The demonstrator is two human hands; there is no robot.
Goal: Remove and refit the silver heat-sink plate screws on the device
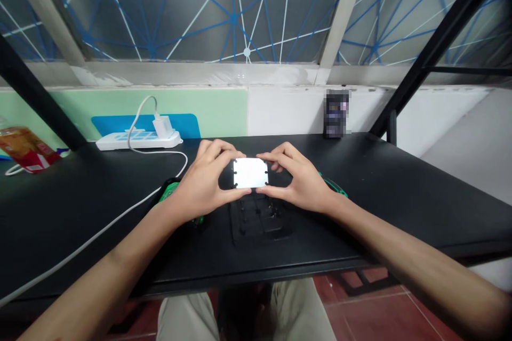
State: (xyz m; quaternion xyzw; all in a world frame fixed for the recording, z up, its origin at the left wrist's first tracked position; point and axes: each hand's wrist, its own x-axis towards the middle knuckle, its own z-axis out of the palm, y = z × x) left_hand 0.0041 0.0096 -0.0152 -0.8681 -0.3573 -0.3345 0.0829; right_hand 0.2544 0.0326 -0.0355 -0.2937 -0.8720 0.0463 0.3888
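Between my two hands is a small white rectangular plate (250, 172) with dark notches along its left and right edges and cut upper corners. My left hand (206, 178) pinches its left end, thumb below and fingers above. The right end is gripped the same way by my right hand (302, 178). The plate is held up above a black moulded tray (260, 226) on the desk. Part of a green circuit board (170, 190) shows behind my left wrist. A curved green piece (336, 186) lies partly hidden behind my right wrist.
A white power strip (140, 140) with a plugged-in charger (162, 126) stands at the back left of the black desk (384, 192). Its white cable (96, 237) crosses the left side. A red and orange packet (30, 149) lies far left; a dark pixelated object (336, 113) leans on the wall.
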